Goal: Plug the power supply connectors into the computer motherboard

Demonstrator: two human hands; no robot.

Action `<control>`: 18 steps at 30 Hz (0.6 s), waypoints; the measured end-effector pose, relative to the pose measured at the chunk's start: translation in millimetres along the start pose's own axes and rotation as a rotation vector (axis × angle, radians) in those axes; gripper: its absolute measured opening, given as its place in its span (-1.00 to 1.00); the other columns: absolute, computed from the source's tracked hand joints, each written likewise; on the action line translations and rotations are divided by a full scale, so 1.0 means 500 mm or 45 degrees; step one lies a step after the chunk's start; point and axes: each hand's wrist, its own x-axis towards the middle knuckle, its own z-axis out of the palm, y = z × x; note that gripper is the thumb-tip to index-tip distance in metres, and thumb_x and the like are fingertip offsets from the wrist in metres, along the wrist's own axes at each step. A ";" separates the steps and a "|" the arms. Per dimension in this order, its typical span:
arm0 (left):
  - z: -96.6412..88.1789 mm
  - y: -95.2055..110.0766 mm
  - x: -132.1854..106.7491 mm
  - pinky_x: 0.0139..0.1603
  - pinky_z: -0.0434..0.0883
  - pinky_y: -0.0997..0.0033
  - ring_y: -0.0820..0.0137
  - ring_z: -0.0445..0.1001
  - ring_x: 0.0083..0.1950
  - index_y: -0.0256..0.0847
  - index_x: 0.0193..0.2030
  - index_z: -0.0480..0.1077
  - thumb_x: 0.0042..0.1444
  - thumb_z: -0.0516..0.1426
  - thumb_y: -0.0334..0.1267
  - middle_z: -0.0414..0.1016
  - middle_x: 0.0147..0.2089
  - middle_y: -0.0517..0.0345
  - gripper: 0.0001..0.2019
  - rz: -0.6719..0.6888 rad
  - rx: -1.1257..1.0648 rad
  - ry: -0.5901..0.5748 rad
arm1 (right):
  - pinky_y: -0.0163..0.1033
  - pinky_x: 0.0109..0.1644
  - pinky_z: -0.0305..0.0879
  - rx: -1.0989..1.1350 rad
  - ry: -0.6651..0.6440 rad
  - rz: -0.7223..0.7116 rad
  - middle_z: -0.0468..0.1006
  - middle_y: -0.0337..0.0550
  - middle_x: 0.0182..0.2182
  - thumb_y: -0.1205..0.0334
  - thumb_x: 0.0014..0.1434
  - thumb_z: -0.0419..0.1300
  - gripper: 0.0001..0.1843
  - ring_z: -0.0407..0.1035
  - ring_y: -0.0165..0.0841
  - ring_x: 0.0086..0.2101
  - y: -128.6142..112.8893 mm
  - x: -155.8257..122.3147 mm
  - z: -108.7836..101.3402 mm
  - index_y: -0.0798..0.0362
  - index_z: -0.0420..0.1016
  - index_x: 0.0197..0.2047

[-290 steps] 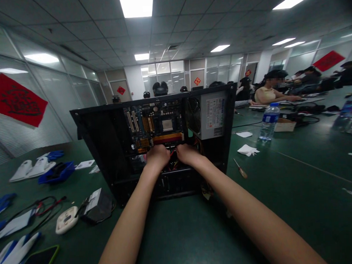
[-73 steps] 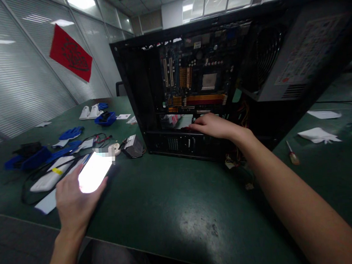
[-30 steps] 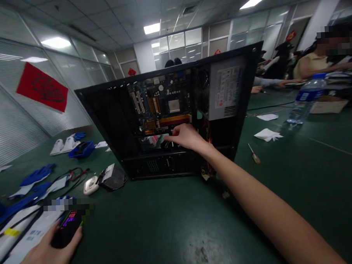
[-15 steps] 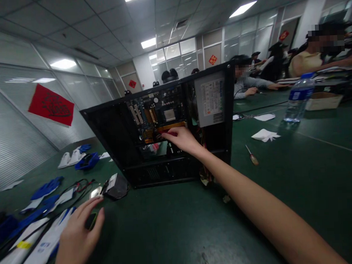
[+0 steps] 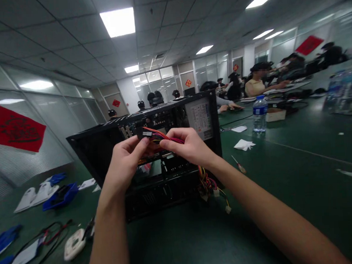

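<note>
An open black computer case (image 5: 216, 142) stands before me on the green table, its inside facing me. My left hand (image 5: 126, 159) is closed, pinching the end of a cable by its small dark-and-white connector (image 5: 147, 134). My right hand (image 5: 188, 147) is closed around the red, orange and purple wires of the same cable bundle (image 5: 174, 139). Both hands are in front of the motherboard (image 5: 160, 119) and hide much of it. At the case's upper right sits the power supply (image 5: 203, 114) with its label. More loose wires with connectors (image 5: 209, 185) hang out at the lower right.
A screwdriver (image 5: 240, 166), a crumpled tissue (image 5: 244, 145) and a water bottle (image 5: 259, 114) are on the right. To the left lie a blue tray (image 5: 60, 197), gloves (image 5: 7, 238), cables and a white object with a hole (image 5: 74, 244). Other people sit at the back right.
My left hand has come up from the table's left side to the connector. My right hand has drawn back from inside the case and now holds the wires. The view has shifted.
</note>
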 end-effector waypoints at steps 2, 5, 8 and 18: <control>0.005 -0.010 -0.007 -0.43 0.38 0.50 0.43 0.44 -0.44 -0.31 -0.22 0.57 0.10 0.28 0.03 0.54 -0.40 0.07 -0.62 -0.002 -0.124 0.011 | -0.36 -0.52 -0.04 -0.014 -0.145 0.016 0.23 -0.37 -0.58 -0.17 0.17 0.28 -0.55 0.06 -0.53 -0.57 0.000 0.001 -0.004 0.10 0.45 -0.37; 0.000 -0.015 -0.019 -0.46 0.36 0.51 0.44 0.41 -0.45 -0.29 -0.22 0.56 0.09 0.30 0.02 0.50 -0.42 0.10 -0.64 -0.054 -0.210 -0.021 | -0.36 -0.55 -0.04 0.032 -0.268 0.037 0.21 -0.38 -0.59 -0.20 0.27 0.16 -0.53 0.05 -0.53 -0.59 0.009 0.003 0.004 0.09 0.41 -0.33; -0.004 -0.009 -0.019 -0.42 0.40 0.48 0.42 0.43 -0.43 -0.30 -0.24 0.54 0.10 0.27 0.08 0.50 -0.41 0.09 -0.60 -0.085 -0.228 -0.032 | -0.35 -0.52 0.00 -0.088 -0.212 -0.030 0.23 -0.37 -0.59 -0.18 0.34 0.07 -0.53 0.09 -0.51 -0.58 0.016 0.000 0.018 0.07 0.38 -0.34; 0.019 -0.002 -0.015 -0.43 0.38 0.47 0.43 0.40 -0.46 -0.29 -0.33 0.51 0.07 0.26 -0.10 0.44 -0.48 0.17 -0.75 -0.050 -0.191 -0.016 | -0.34 -0.47 0.10 -0.221 -0.101 -0.086 0.39 -0.32 -0.57 0.02 0.31 0.19 -0.67 0.21 -0.50 -0.55 0.000 -0.014 0.031 0.08 0.47 -0.36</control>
